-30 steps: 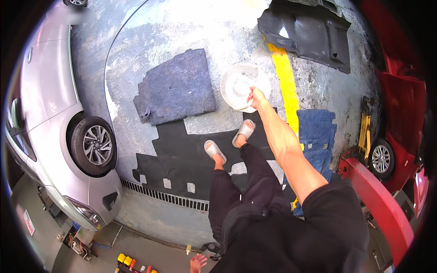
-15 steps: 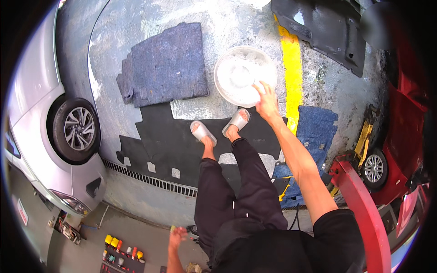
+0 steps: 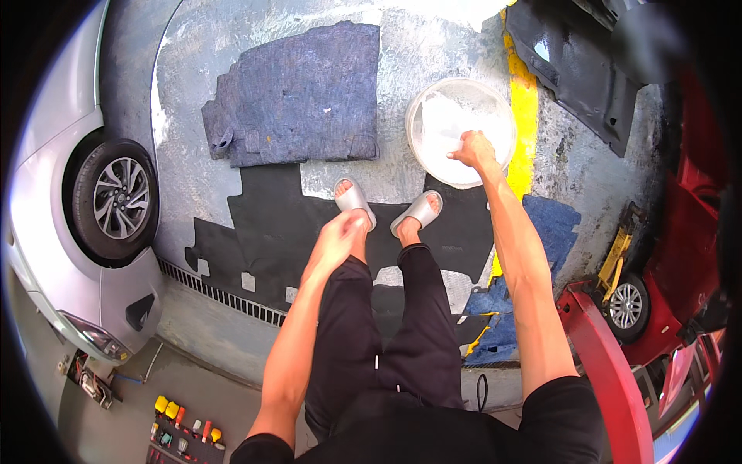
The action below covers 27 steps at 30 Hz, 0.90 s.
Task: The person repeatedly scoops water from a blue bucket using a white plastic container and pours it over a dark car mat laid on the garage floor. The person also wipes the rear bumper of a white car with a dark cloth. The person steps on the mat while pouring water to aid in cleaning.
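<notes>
Right hand (image 3: 474,149), digits parted, nothing visibly gripped, overlies the tub (image 3: 421,116) at one o'clock; left hand (image 3: 340,238) blurred, grip unverifiable. Step appears a reach; grasping would call for closure.

Worn grey floor (image 3: 185,77) with a yellow stripe (image 3: 525,100); bright glare (image 3: 448,15) at its far edge; slotted drain (image 3: 220,296) nearer; silver car (image 3: 46,178) left, red car (image 3: 676,255) right
</notes>
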Each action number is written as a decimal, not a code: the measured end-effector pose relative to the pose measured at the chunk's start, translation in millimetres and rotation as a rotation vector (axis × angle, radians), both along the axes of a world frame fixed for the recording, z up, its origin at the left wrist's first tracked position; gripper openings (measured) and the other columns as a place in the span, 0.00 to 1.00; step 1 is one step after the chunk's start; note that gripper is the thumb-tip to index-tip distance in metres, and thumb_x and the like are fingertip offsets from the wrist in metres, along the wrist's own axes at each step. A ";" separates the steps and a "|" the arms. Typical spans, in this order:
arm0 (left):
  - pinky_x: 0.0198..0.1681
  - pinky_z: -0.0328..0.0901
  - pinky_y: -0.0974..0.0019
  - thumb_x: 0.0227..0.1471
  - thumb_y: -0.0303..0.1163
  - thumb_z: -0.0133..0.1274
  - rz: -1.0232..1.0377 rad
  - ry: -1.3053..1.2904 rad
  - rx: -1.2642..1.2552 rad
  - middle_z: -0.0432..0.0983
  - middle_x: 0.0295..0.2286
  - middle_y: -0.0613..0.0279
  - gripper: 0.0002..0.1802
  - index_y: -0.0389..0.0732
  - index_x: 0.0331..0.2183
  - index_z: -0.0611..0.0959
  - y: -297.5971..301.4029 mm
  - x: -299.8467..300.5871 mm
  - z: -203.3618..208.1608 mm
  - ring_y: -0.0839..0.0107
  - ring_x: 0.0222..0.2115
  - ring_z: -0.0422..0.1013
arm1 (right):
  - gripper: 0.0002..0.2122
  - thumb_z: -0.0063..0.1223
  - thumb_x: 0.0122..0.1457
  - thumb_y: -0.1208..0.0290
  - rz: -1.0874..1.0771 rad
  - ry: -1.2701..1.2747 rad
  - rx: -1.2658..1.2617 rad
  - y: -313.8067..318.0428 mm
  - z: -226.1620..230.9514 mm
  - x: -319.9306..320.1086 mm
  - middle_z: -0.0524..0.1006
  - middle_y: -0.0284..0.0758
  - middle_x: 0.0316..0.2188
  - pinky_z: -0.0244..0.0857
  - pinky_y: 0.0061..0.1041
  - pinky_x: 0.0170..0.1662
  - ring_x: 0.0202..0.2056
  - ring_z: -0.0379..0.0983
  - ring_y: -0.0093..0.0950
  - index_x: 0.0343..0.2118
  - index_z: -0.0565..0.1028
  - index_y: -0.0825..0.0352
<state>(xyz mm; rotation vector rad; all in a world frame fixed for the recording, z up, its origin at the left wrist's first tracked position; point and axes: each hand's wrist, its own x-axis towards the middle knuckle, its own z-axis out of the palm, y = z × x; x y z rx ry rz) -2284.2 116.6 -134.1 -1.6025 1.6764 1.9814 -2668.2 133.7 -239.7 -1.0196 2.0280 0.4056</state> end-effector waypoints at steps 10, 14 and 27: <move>0.38 0.71 0.66 0.62 0.35 0.52 0.091 0.186 0.157 0.82 0.33 0.57 0.14 0.34 0.43 0.81 -39.6 -132.1 -74.2 0.72 0.32 0.77 | 0.30 0.75 0.42 0.52 -0.160 0.199 0.166 -23.7 -7.1 4.1 0.82 0.42 0.45 0.73 0.38 0.49 0.48 0.79 0.38 0.45 0.81 0.67; 0.36 0.71 0.66 0.61 0.34 0.53 0.160 0.193 0.145 0.81 0.30 0.60 0.13 0.34 0.41 0.82 -42.0 -129.1 -93.3 0.73 0.30 0.76 | 0.30 0.75 0.42 0.53 -0.164 0.221 0.145 -23.3 -28.3 2.1 0.82 0.43 0.44 0.74 0.39 0.48 0.47 0.79 0.38 0.45 0.81 0.68; 0.46 0.71 0.58 0.59 0.48 0.57 0.747 -0.235 0.432 0.68 0.56 0.58 0.30 0.42 0.57 0.72 -41.7 -5.1 -180.5 0.62 0.54 0.68 | 0.20 0.62 0.45 0.75 -0.267 0.288 -0.683 -14.4 -20.6 53.1 0.65 0.52 0.59 0.60 0.46 0.61 0.61 0.62 0.46 0.45 0.74 0.66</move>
